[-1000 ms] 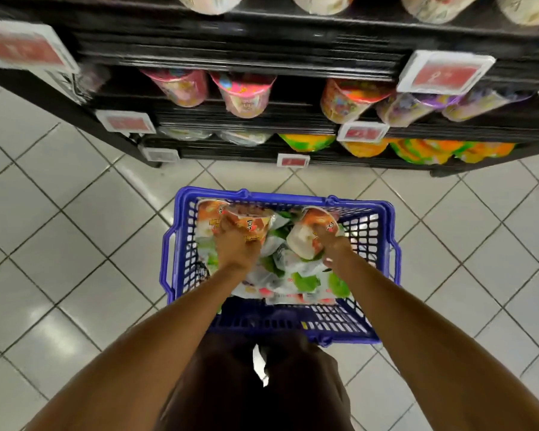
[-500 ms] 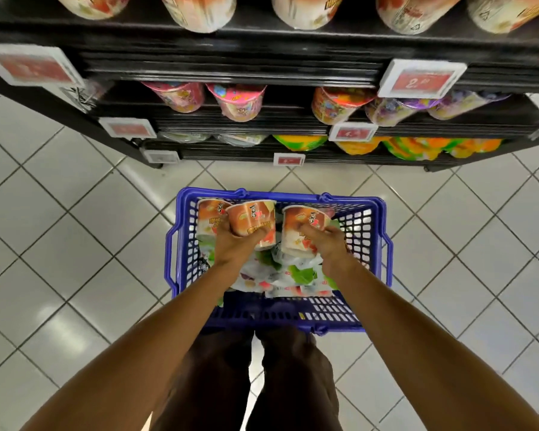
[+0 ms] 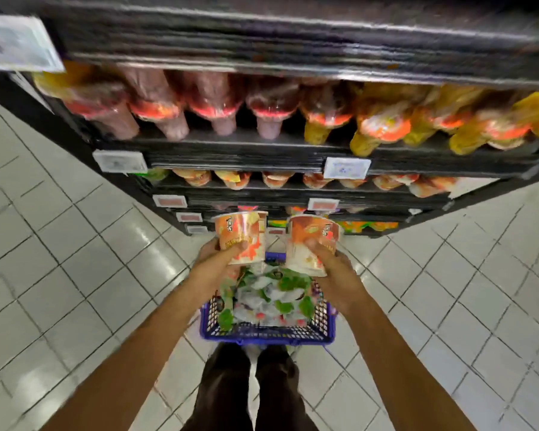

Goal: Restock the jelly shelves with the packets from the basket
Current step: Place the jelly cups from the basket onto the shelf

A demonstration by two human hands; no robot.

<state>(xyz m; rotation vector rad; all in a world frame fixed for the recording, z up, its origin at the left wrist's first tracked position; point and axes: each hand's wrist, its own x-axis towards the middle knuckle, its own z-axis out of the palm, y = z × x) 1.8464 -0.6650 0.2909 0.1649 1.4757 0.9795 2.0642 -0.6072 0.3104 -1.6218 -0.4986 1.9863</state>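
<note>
The black shelving unit [image 3: 293, 42] fills the far side of the scene, above a white tiled floor [image 3: 59, 259]. Its upper visible tier carries bottle-shaped packs [image 3: 212, 104], too blurred to identify. The tier below holds a row of orange cups [image 3: 277, 178] behind a price tag [image 3: 346, 168].

The blue basket [image 3: 268, 335] stands on the floor near the person's feet. It is loaded with clear and green packets [image 3: 271, 297].

The left jelly cup [image 3: 241, 236] and the right jelly cup [image 3: 311, 241] are side by side, close but apart. Both are above the far end of the basket, in front of the lowest shelves.

The left hand [image 3: 213, 262] has its grip wrapped round the left jelly cup. The right hand [image 3: 336, 272] has its grip wrapped round the right jelly cup.

Change: half a second ago both cups sat low among the basket contents. They are now lifted clear of it, and the view has swung up the shelving.

Meaning: pick-up appears complete. The likely next step is placement, probably on the tier with the matching orange cups. Many packets remain, so the task is at an early stage.
</note>
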